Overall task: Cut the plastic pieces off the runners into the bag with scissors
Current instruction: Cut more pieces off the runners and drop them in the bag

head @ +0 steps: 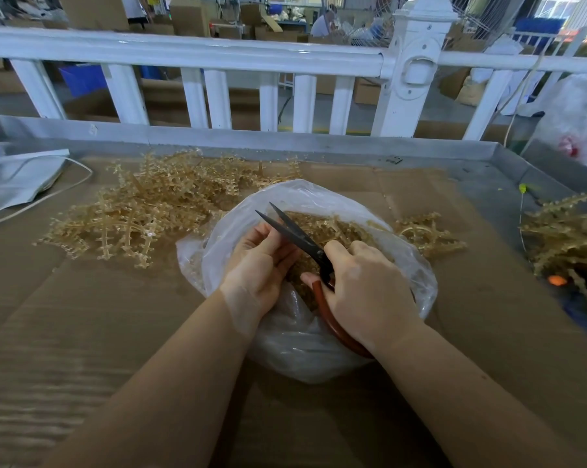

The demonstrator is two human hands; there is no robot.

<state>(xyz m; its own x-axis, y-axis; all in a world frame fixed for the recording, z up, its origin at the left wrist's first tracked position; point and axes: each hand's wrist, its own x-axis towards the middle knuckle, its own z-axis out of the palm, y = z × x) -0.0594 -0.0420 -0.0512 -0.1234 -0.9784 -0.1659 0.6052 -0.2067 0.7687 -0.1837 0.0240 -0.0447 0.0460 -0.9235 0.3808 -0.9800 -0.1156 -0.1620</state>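
Over the bag at tabletop centre, my right hand grips the scissors, blades apart. Left hand: fingers curled; a held runner isn't visible. Uncut runners piled at 10 o'clock. Risk: blade nicks left fingertips, or snags the bag film.

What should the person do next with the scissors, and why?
Probably reach the left hand to the pile of runners for a fresh one: the scissors in the right hand stand open over the bag, and no runner shows between the blades.
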